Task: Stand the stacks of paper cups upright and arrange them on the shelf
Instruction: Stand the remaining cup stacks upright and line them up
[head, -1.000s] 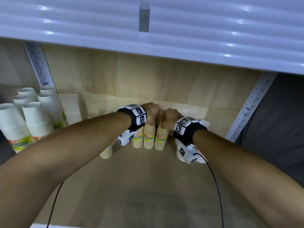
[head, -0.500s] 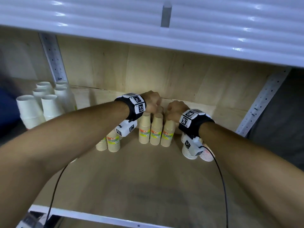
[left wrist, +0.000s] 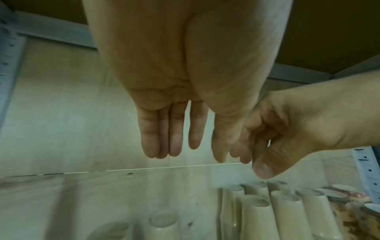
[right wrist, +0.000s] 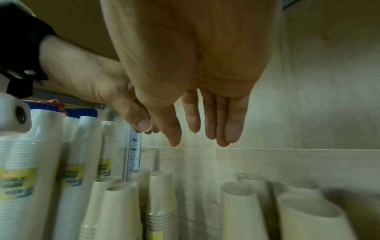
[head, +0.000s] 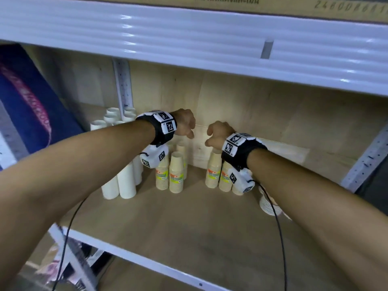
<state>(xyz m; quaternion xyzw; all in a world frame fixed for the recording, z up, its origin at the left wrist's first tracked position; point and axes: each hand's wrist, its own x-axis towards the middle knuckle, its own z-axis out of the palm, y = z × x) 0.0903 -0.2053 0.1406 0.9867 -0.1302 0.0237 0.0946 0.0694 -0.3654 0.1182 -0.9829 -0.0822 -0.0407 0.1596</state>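
Up close, both hands hang empty above the cups: the left hand (head: 184,124) and right hand (head: 218,132) have loose, straight fingers gripping nothing. Directly below stand two clusters of tan cup stacks (head: 175,175), upright on the shelf (head: 189,227). Lower right, nearer the right hand, another stack (head: 267,203) seems to lie on its side, mostly hidden behind the forearm.
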